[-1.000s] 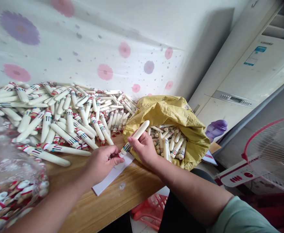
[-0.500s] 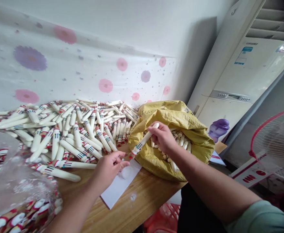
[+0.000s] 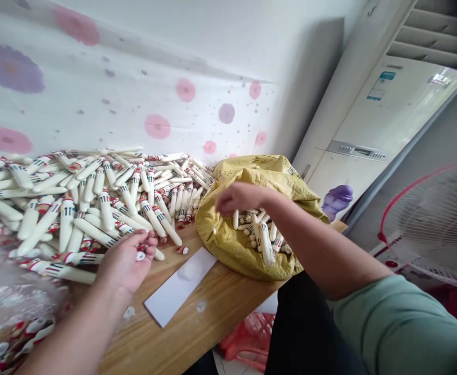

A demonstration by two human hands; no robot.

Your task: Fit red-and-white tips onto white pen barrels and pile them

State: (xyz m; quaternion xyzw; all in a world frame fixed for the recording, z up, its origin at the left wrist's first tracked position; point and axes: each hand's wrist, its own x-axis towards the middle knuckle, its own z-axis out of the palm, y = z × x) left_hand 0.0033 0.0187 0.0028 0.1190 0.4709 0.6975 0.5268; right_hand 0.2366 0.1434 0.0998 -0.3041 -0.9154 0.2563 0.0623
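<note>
My left hand (image 3: 129, 258), palm up with curled fingers, holds small red and white pieces at the front edge of a heap of cream-coloured pens (image 3: 105, 208). My right hand (image 3: 238, 199) hangs over the left part of an open yellow woven sack (image 3: 220, 247); it is blurred and its fingertips are hard to make out. More cream pens (image 3: 266, 242) lie inside the sack. One small red and white piece (image 3: 182, 250) rests on the wooden table (image 3: 197, 325), near a white card (image 3: 174, 297) with a round clear spot on it.
At the lower left is a clear plastic bag (image 3: 21, 291) with red, white and brown pieces. A white air conditioner (image 3: 353, 125) and a fan (image 3: 439, 224) stand at the right. A red plastic stool (image 3: 248, 338) is below the table.
The pen has left my right hand, which has shifted left over the sack. My left hand has moved left and turned palm up. The view has shifted a little.
</note>
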